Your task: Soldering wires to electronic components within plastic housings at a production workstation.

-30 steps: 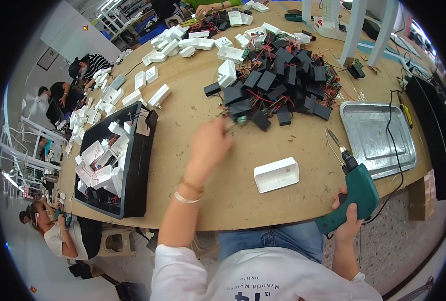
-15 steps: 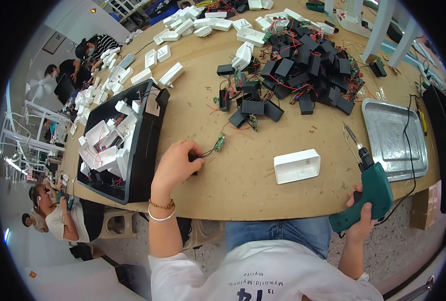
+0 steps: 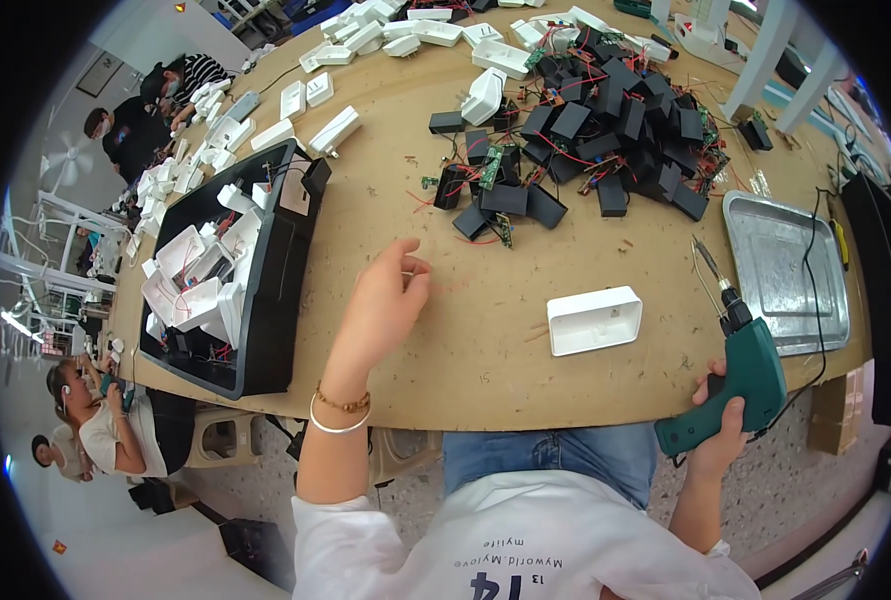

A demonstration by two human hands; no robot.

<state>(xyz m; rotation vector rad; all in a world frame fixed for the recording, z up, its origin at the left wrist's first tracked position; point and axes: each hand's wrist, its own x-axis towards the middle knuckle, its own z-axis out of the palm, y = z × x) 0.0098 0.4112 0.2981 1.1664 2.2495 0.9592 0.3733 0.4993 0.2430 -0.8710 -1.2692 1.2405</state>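
My right hand (image 3: 722,425) grips the green handle of a soldering gun (image 3: 748,375). Its metal tip (image 3: 706,262) points up and away, beside the tray. With nothing in it, my left hand (image 3: 393,290) hovers over the table, fingers loosely bent and apart. Beyond its fingertips is the near edge of a heap of black plastic boxes (image 3: 615,125) with green circuit boards (image 3: 491,168) and thin red wires. Between my two hands an open white plastic case (image 3: 595,322) lies on its side, its hollow toward me and two prongs pointing left.
To the left a black bin (image 3: 280,270) contains white cases and wired parts. Loose white cases (image 3: 335,130) run along the far left side. A metal tray (image 3: 795,270) lies at the right with a black cable (image 3: 815,240) across it. Other people work at the far left.
My left hand has let go of the black box with its circuit board and moved slightly up and right. That part now lies by the heap's near edge. The soldering gun has barely moved.
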